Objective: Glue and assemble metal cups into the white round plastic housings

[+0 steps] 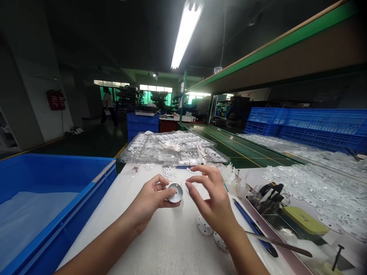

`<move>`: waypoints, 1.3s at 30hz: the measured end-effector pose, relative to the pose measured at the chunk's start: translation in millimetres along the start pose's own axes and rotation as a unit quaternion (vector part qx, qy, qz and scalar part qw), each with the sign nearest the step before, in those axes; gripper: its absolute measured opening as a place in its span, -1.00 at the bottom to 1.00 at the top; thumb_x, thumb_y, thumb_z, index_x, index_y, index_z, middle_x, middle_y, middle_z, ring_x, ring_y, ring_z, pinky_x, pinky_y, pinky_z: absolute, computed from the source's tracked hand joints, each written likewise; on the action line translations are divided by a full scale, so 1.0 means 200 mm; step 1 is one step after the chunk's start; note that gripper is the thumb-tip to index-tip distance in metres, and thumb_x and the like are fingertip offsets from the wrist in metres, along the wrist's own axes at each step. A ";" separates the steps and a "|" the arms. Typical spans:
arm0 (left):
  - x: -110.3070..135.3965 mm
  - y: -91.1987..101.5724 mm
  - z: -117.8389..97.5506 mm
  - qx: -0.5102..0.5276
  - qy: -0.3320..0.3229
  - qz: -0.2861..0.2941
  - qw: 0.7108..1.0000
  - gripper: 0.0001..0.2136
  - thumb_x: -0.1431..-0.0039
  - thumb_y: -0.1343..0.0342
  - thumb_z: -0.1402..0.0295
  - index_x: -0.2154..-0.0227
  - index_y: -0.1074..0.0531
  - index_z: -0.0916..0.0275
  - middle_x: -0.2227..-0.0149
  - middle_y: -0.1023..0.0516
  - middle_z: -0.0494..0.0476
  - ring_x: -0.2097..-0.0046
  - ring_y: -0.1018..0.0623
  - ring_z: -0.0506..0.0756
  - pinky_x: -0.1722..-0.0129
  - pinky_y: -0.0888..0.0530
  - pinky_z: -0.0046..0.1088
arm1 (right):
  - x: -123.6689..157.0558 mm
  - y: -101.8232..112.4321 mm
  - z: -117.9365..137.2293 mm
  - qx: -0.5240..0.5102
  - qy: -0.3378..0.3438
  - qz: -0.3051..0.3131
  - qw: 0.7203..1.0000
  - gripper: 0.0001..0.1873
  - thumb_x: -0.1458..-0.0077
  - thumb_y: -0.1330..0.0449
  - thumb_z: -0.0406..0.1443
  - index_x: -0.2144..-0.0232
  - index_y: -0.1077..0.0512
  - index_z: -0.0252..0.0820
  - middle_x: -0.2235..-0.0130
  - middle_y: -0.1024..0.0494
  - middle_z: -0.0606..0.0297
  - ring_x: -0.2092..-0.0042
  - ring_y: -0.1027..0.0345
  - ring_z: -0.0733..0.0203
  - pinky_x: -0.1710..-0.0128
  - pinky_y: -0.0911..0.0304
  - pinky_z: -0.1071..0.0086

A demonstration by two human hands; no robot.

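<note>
My left hand (150, 198) pinches a small round silver metal cup (175, 192) above the white table (160, 240), its open side turned toward me. My right hand (210, 196) hovers just to the right of the cup with fingers spread and curved, holding nothing I can see; its fingertips are close to the cup's rim. Two similar round metal parts (204, 225) lie on the table under my right wrist. Small white pieces (168, 170) lie scattered just beyond my hands.
A large blue crate (57, 198) with a plastic liner stands at the left. Clear bags of white parts (172, 147) are piled at the table's far end. A tray (289, 229) with tools and a blue pen (252, 227) lies right. Blue crates (315, 128) line the back right. A person walks far off.
</note>
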State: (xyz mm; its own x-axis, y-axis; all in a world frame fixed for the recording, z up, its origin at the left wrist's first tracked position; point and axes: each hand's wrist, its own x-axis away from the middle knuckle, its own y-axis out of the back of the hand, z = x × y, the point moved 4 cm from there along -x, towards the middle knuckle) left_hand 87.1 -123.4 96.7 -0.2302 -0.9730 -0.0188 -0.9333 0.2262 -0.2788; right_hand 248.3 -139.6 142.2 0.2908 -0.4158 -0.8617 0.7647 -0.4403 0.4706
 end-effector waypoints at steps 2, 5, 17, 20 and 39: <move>0.00 0.01 -0.01 -0.028 -0.026 -0.007 0.999 -0.72 -0.02 -0.28 0.29 0.41 -0.26 0.27 0.35 -0.41 0.06 0.27 -0.47 0.05 0.14 -0.54 -0.19 | 0.02 -0.05 0.02 -0.022 -0.020 0.038 0.999 -0.93 -0.19 -0.12 -0.36 0.29 -0.40 -0.12 0.02 -0.35 0.19 -0.07 -0.16 0.06 -0.02 -0.14 0.15; 0.00 0.02 -0.01 -0.063 -0.059 -0.014 0.996 -0.70 -0.01 -0.27 0.23 0.39 -0.25 0.25 0.37 -0.35 0.01 0.30 -0.45 0.02 0.17 -0.54 -0.24 | 0.05 -0.11 0.02 -0.031 -0.058 0.062 0.996 -0.92 -0.20 -0.11 -0.34 0.32 -0.41 -0.10 0.03 -0.38 0.22 -0.05 -0.19 0.07 0.02 -0.17 0.17; 0.01 0.04 -0.04 -0.284 -0.141 -0.087 0.944 -0.80 -0.07 -0.16 0.25 0.42 -0.26 0.22 0.37 -0.33 -0.04 0.36 -0.31 -0.03 0.36 -0.32 -0.55 | 0.09 -0.19 0.03 -0.073 -0.136 0.036 0.987 -0.91 -0.19 -0.14 -0.35 0.32 -0.44 -0.08 0.16 -0.45 0.26 0.06 -0.27 0.10 0.12 -0.24 0.24; 0.01 0.04 -0.03 -0.290 -0.144 -0.086 0.942 -0.81 -0.07 -0.16 0.27 0.42 -0.26 0.22 0.37 -0.33 -0.04 0.35 -0.32 -0.03 0.34 -0.31 -0.55 | 0.10 -0.20 0.02 -0.049 -0.123 0.031 0.991 -0.92 -0.18 -0.14 -0.35 0.34 -0.43 -0.09 0.14 -0.44 0.25 0.06 -0.27 0.09 0.12 -0.23 0.22; -0.07 0.15 -0.02 -0.089 -0.065 -0.105 0.988 -0.65 0.08 -0.32 0.23 0.38 -0.27 0.27 0.39 -0.36 0.01 0.29 -0.48 0.05 0.18 -0.58 -0.23 | 0.22 -0.19 0.18 -0.341 -0.044 0.558 0.755 -0.92 -0.04 -0.21 -0.40 0.37 -0.52 -0.20 0.50 -0.46 0.41 0.48 -0.34 0.38 0.46 -0.22 0.59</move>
State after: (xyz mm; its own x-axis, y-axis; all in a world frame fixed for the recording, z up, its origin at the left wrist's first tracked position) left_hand 61.2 -101.8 92.8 0.0009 -0.9945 -0.1051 -0.9930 0.0115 -0.1175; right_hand 212.0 -169.4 93.6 0.9570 -0.2885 0.0300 0.1976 0.7242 0.6607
